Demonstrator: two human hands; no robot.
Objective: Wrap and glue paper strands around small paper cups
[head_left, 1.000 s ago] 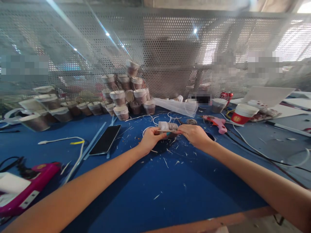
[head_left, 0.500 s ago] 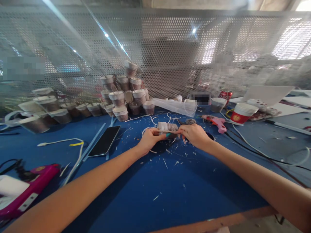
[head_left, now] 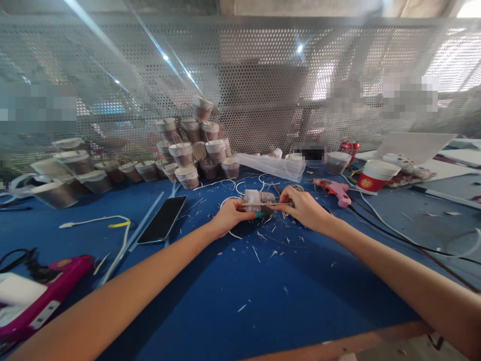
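Left hand is gripping one cylinder, right hand pinching one strip; one glue gun is lying just rightward.

I found my table blue-topped, with a brown front edge. Directly on it lay a dark phone, a magenta power strip, a pink glue gun and a white cable. Pale scraps littered the middle; cups stood towards the back, several of them stacked.
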